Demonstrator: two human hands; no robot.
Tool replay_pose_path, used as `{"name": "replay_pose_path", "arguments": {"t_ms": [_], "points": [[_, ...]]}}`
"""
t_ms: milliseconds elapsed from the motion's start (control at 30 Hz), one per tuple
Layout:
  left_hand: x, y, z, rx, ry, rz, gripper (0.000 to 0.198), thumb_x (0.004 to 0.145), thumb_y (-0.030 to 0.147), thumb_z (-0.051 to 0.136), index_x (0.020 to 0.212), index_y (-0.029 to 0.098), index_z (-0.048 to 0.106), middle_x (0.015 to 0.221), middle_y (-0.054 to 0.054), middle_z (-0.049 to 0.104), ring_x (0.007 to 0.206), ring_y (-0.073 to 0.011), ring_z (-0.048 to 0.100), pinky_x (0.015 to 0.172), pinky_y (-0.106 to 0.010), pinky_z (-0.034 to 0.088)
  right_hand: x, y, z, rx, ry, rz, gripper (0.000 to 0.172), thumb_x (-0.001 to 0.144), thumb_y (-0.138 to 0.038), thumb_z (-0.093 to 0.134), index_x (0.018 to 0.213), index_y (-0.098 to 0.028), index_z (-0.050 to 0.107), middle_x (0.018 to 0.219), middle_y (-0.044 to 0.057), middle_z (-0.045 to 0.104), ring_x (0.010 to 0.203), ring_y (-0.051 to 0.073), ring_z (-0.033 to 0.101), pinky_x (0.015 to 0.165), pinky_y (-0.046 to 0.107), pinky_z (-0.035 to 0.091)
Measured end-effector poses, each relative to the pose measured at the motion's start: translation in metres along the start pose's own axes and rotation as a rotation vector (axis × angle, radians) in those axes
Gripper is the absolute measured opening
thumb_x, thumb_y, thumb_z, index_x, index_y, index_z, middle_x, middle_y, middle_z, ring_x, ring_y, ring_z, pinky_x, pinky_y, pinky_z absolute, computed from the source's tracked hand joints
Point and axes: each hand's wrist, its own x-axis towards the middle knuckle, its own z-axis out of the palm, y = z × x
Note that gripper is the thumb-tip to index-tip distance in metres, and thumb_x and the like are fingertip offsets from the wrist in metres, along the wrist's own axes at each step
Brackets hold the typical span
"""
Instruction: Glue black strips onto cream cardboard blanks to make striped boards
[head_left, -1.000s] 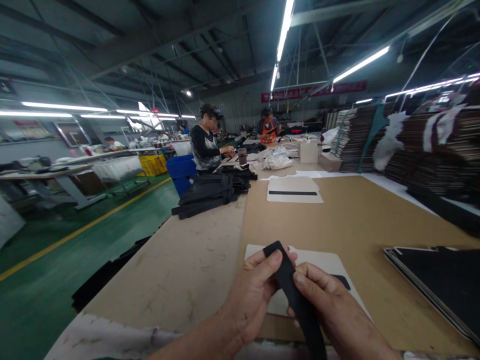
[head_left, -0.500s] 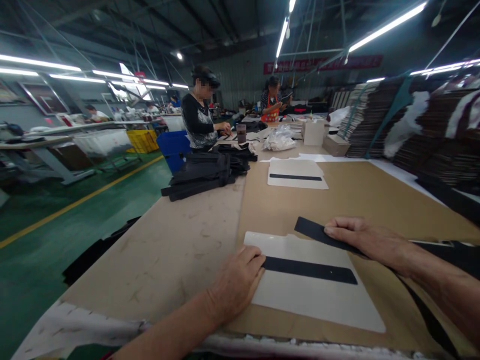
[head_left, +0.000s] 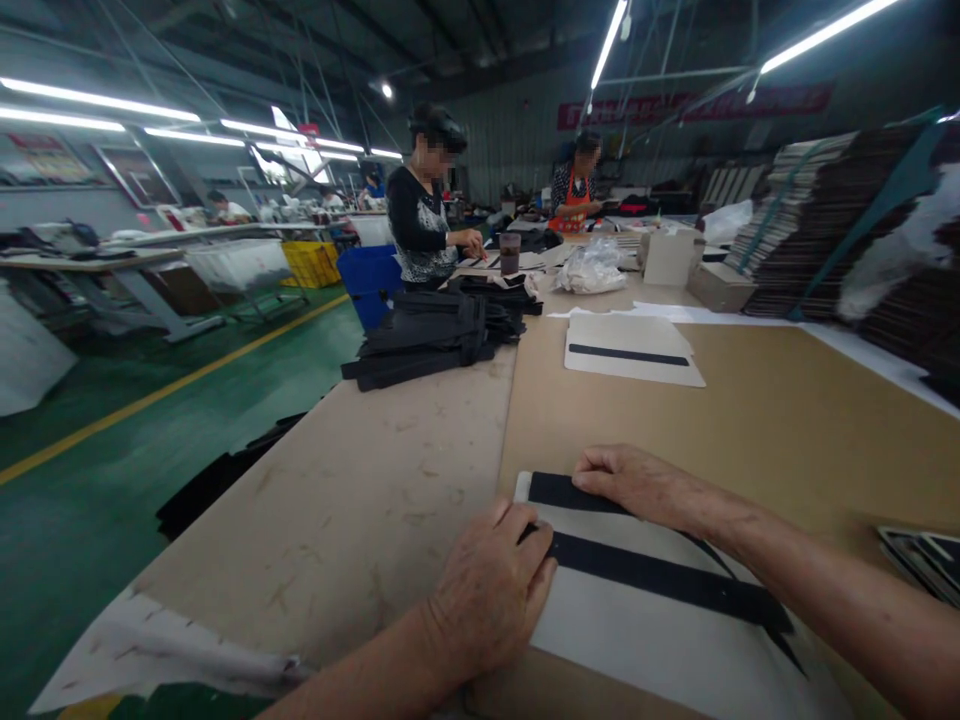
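Observation:
A white panel [head_left: 600,620] lies on the table in front of me, with a black strip [head_left: 660,577] across its middle. At that strip's left end, my left hand [head_left: 499,580] has its fingers curled and closed over the tip, resting at the panel's left edge. My right hand [head_left: 619,482] pinches a second black strip [head_left: 553,490] along the panel's far edge. Much of this second strip is hidden under the hand and forearm. Farther back lies another white panel [head_left: 630,335] with its own black strip [head_left: 628,354].
A heap of black strips [head_left: 420,340] sits at the table's left edge. Behind are a plastic bag [head_left: 592,268], a dark cup [head_left: 510,254] and tall stacked sheets [head_left: 795,215]. Two co-workers [head_left: 420,220] stand farther off. More dark pieces [head_left: 926,560] lie at right.
My right hand has moved left and toward me, bringing its strip from beyond the panel onto the panel's far edge. My left hand stays at the middle strip's end. The view has turned slightly left.

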Motion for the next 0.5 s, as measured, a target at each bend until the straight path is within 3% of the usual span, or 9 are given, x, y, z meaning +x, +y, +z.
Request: {"name": "replay_pose_path", "arguments": {"t_ms": [233,500], "points": [[0.0,0.0,0.002,0.028,-0.027,-0.051,0.023,0.092,0.027,0.046,0.11,0.021,0.059,0.109,-0.009,0.055,0.1,-0.027,0.051,0.088,-0.049,0.05,0.014,0.002,0.007,-0.074,-0.023,-0.023,0.018,0.082,-0.03,0.051,0.074,-0.018,0.062,0.068,0.0,0.059,0.064,0.014,0.049,0.06,0.027,0.036],[-0.006,0.001,0.006,0.084,0.022,-0.069,0.025,0.09,0.027,0.049,0.112,0.019,0.06,0.143,-0.015,0.041,0.118,-0.0306,0.046,0.101,-0.048,0.046,0.024,0.008,0.012,-0.137,-0.049,-0.01,0.02,0.083,-0.031,0.05,0.077,-0.017,0.064,0.069,0.001,0.062,0.066,0.015,0.053,0.06,0.027,0.037]]}}
